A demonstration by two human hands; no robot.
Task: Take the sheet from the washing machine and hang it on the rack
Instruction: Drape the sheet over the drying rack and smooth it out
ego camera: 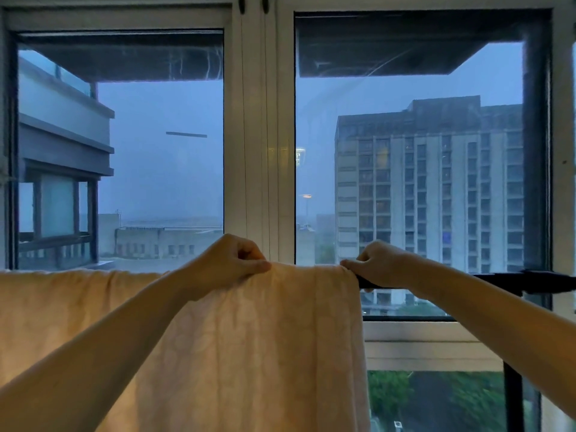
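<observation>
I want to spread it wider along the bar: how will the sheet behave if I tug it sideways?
Probably floppy: the sheet hangs in soft vertical folds below the rack bar. It will likely bunch rather than slide as one piece, since it gathers where the left hand and right hand pinch it.

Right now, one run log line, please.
sheet draped over rack bar | left hand pinches its top | right hand pinches its edge

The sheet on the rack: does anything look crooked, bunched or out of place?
Slightly. The sheet is gathered in vertical folds between the left hand and right hand, which pinch its top, and the rack bar to its right is bare. No tear or stain shows.
</observation>
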